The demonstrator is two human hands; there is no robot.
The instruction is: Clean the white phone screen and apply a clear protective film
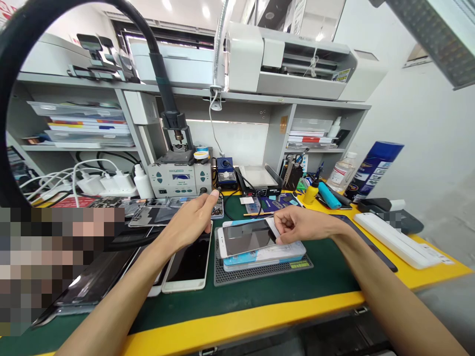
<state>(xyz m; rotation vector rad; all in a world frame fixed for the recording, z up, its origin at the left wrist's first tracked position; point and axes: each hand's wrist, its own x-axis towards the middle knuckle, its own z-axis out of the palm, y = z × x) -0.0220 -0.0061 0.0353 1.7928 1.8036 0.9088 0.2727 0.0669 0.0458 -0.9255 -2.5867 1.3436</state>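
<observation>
My right hand [297, 223] has its fingers curled at the right end of a white-framed smartphone [248, 236], thumb and forefinger closed on its edge. The phone lies slightly tilted, dark screen up, on a pale blue and white flat box [265, 256]. Under the box is a grey perforated mat [256, 278]. My left hand [195, 217] reaches over the bench, fingers stretched towards the front of the soldering station [172, 179]; nothing shows in it, and some fingers are hidden. Below it lies a larger white tablet [189, 262] with a dark screen.
More dark-screened devices [107, 272] lie at the left. A black hose [146, 24] arches over the left side. A hot plate [260, 180], a yellow bottle [310, 194] and a blue can [374, 170] stand behind. A long white box [393, 240] lies right. A yellow edge [245, 324] borders the green mat.
</observation>
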